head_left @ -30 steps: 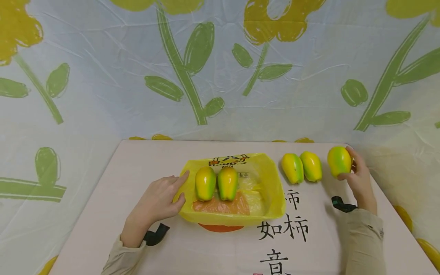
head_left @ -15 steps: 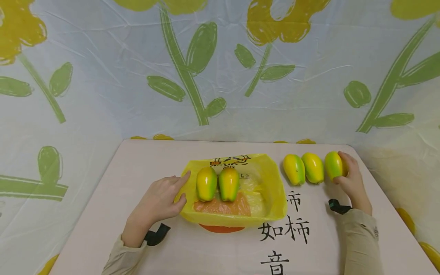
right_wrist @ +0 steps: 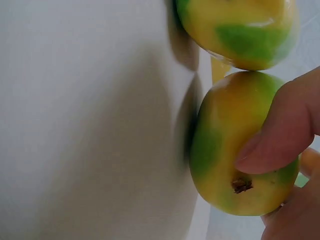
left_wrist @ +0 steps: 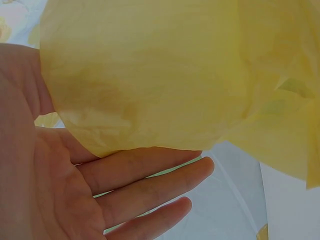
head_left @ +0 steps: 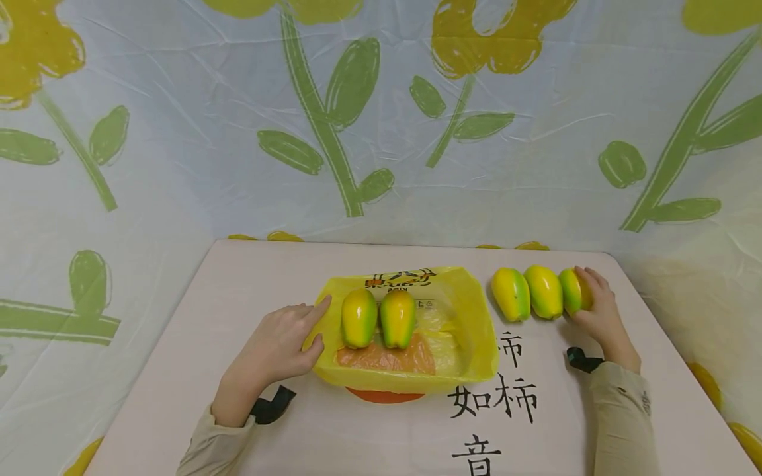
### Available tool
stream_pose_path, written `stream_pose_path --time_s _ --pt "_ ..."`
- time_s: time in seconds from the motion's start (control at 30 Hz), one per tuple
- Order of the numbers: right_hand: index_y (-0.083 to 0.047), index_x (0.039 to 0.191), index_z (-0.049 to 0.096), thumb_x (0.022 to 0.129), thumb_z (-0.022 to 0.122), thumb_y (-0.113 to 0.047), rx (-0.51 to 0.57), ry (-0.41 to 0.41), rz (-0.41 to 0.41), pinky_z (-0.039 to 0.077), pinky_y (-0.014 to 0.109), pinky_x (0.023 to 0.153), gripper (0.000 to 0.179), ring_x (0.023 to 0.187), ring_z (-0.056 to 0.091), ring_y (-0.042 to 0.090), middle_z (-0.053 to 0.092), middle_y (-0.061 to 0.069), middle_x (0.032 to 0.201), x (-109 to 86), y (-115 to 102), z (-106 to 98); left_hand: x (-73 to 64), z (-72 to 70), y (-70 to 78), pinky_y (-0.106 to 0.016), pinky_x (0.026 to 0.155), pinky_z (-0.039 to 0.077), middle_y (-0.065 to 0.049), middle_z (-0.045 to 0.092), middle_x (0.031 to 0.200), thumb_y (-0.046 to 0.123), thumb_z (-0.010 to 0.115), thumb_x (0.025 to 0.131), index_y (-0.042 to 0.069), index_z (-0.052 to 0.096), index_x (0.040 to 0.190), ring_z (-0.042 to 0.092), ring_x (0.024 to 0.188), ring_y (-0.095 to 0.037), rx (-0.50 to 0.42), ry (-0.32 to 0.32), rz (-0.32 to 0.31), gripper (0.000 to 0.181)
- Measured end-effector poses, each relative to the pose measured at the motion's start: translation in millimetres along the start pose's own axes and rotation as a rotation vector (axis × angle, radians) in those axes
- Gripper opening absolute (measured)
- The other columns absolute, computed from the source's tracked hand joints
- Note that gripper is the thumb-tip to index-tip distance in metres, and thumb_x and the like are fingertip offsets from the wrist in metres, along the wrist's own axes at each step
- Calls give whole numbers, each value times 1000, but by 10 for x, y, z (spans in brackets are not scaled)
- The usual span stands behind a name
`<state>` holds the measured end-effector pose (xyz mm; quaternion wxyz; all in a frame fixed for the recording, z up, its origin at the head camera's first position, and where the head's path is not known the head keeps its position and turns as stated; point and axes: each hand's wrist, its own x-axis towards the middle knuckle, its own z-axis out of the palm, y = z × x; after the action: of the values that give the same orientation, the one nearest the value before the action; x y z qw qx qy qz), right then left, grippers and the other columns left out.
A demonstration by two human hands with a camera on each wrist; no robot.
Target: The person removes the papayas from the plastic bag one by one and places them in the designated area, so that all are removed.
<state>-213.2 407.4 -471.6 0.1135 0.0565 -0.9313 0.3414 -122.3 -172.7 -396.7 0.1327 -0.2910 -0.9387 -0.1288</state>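
Observation:
My right hand (head_left: 602,320) grips a yellow-green papaya (head_left: 570,291) at the right end of a row of three. The papaya (right_wrist: 240,150) touches its neighbour in the right wrist view, with my thumb pressed near its brown stem scar. The other two papayas (head_left: 544,291) lie to its left on the table. My left hand (head_left: 276,344) touches the left rim of a yellow plastic bag (head_left: 476,324), its index finger and thumb extended. Straight fingers (left_wrist: 155,192) show below the bag's film in the left wrist view. Two more papayas (head_left: 359,318) rest side by side inside the bag's opening.
The table (head_left: 357,443) has a pale cover with black printed characters (head_left: 520,396) right of the bag. A flower-patterned cloth (head_left: 506,178) hangs behind the table and at both sides. Dark straps (head_left: 274,404) are at both wrists.
My right hand has moved left with the papaya and brought it down beside the other two in the row. My left hand and the bag have stayed in place.

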Motion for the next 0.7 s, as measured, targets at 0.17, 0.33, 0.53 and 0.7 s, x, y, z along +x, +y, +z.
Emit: stream_pose_path --time_s 0.17,0.33,0.53,0.7 --pt "0 152 30 66 59 6 -8 -53 2 18 84 96 91 127 17 72 12 34 156 -9 -4 -17 2 -11 2 -39 70 56 0 61 72 12 62 80 -3 61 132 69 84 -27 1 -9 -2 55" --pt "-2 153 29 64 58 9 -9 -92 5 16 86 93 95 129 12 72 6 33 158 -22 10 -38 2 -15 5 -39 69 56 0 61 72 12 62 80 -3 61 132 69 84 -27 4 -10 3 55" --pt "-1 151 31 62 58 7 14 -79 -12 13 86 94 94 129 11 73 8 33 158 -43 -6 -66 6 -20 9 -30 59 50 1 62 73 12 63 79 -3 61 132 57 66 -15 13 -14 1 55" --pt "2 148 34 61 57 8 46 -49 -57 1 84 99 91 132 9 71 10 35 157 -57 -21 -105 9 -24 8 -26 55 43 2 59 70 12 63 79 -3 61 132 47 61 -10 8 -12 5 55"
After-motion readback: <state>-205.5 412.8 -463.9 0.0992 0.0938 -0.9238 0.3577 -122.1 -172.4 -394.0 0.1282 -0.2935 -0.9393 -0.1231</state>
